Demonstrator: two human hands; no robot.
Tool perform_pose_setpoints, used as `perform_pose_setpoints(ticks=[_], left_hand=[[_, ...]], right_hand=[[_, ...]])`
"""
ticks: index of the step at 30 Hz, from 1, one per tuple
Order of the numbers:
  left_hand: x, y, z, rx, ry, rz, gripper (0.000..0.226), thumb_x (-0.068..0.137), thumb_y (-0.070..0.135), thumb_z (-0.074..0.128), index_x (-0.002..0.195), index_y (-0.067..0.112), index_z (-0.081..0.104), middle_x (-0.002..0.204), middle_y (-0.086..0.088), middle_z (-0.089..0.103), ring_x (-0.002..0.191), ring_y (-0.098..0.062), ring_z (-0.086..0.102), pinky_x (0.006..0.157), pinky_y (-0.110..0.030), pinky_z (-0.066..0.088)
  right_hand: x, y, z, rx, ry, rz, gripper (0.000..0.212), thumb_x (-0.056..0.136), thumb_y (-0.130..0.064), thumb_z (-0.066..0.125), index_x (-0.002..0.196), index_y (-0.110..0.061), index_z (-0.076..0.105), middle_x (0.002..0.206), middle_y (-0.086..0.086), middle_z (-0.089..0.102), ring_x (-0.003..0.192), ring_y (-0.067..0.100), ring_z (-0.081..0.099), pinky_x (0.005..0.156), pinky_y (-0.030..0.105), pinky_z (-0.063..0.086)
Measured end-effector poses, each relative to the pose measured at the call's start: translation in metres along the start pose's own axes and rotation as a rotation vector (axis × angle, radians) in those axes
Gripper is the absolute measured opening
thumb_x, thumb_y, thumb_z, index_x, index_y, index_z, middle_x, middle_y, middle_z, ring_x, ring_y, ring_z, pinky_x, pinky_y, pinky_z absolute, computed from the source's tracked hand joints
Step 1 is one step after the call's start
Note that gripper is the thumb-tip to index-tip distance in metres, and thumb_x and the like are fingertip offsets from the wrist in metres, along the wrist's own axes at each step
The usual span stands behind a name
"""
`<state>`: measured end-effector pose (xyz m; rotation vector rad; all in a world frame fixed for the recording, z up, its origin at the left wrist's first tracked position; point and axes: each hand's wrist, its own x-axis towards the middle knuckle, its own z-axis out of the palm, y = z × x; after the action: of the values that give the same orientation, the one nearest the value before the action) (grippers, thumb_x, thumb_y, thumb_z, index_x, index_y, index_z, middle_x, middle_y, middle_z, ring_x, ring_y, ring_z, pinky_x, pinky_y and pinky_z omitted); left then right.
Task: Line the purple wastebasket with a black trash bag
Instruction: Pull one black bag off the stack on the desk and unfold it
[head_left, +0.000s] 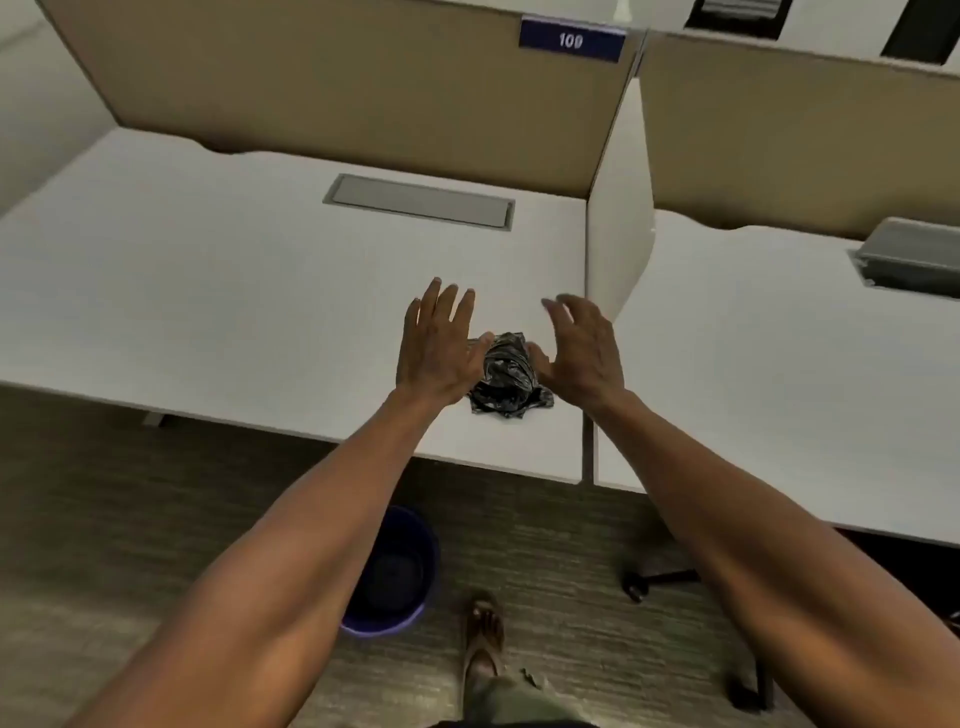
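A crumpled black trash bag (508, 378) lies on the white desk (208, 291) near its front right corner. My left hand (439, 345) hovers just left of the bag, fingers spread, holding nothing. My right hand (584, 353) hovers just right of it, fingers curled and apart, also holding nothing. Both thumbs reach toward the bag's sides; I cannot tell whether they touch it. The purple wastebasket (397, 571) stands upright on the carpet below the desk's front edge, partly hidden behind my left forearm. It looks unlined inside.
A tan partition with a blue "100" sign (571, 40) backs the desk. A white divider (618, 218) separates it from a second desk (779, 364) on the right. A grey cable cover (421, 201) is set in the desk. My sandalled foot (484, 642) and chair-base legs (660, 579) are on the floor.
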<state>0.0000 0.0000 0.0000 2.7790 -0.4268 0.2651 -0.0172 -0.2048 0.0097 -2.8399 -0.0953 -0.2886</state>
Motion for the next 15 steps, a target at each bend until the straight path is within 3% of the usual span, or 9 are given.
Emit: perform_pose_setpoints(ticks=[6,10,15], left_hand=[[0.001,-0.004,0.039,-0.06,-0.091,-0.12,0.066,0.104,0.047,0.046,0.159,0.011,0.039,0.165,-0.015,0.039,0.159,-0.032,0.019,0.127,-0.05,0.02],[0.0,-0.009,0.058,-0.068,-0.114,-0.152,0.065,0.105,0.048,0.046,0.158,0.012,0.039,0.165,-0.014,0.039,0.159,-0.031,0.019,0.127,-0.049,0.02],[0.002,-0.014,0.073,-0.085,-0.111,-0.175,0.064,0.105,0.046,0.047,0.157,0.01,0.042,0.163,-0.015,0.041,0.159,-0.031,0.022,0.127,-0.049,0.022]], right_hand=[[0.016,0.023,0.051,-0.082,-0.393,-0.006,0.069,0.086,-0.045,0.072,0.145,-0.017,0.052,0.147,0.014,0.054,0.136,0.035,0.048,0.109,0.046,0.042],[0.024,0.029,0.081,-0.135,-0.481,-0.025,0.064,0.083,-0.048,0.075,0.136,-0.017,0.056,0.142,0.013,0.056,0.132,0.035,0.05,0.104,0.046,0.044],[0.03,0.037,0.108,-0.132,-0.472,-0.011,0.062,0.084,-0.042,0.077,0.137,-0.019,0.058,0.141,0.013,0.057,0.13,0.035,0.051,0.105,0.046,0.043]])
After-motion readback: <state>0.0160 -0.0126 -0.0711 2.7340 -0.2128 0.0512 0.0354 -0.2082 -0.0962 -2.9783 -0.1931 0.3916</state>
